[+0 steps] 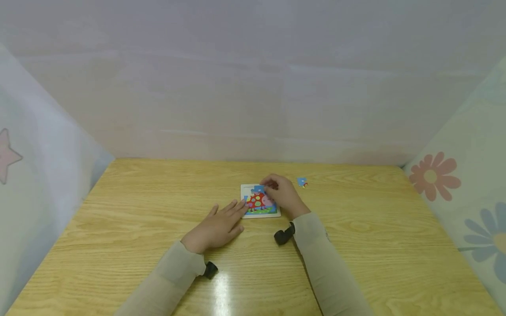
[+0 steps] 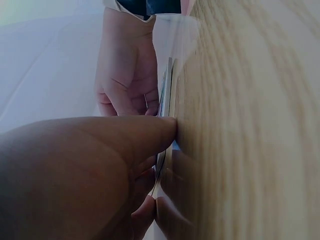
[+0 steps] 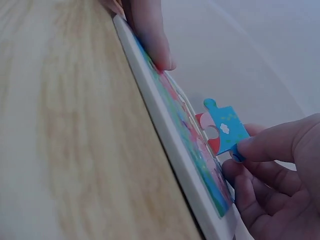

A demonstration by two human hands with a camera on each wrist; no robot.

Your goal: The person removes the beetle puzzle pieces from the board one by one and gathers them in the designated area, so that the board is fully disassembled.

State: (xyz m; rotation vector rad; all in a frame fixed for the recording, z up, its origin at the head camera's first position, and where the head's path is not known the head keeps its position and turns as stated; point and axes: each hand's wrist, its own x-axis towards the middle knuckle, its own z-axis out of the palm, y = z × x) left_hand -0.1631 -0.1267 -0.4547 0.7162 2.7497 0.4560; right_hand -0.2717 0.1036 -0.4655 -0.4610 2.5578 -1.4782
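Note:
A small jigsaw board (image 1: pixel 261 216) with a white border lies flat on the table, showing a red spotted ladybug picture. Blue puzzle pieces fill part of its upper area, while the upper left shows pale backing. My right hand (image 1: pixel 285 195) is over the board's upper right and pinches a blue puzzle piece (image 3: pixel 230 129) between thumb and fingers. That piece is tilted up, with a round tab and red and pink parts. My left hand (image 1: pixel 219 226) lies with fingers extended, their tips on the board's left edge. In the left wrist view the thumb (image 2: pixel 150 132) touches the board's side.
Another loose blue puzzle piece (image 1: pixel 302 181) with a bit of red and yellow lies on the table right of the board. The wooden table (image 1: pixel 138 210) runs back to a pale wall, with flower-patterned panels at the right.

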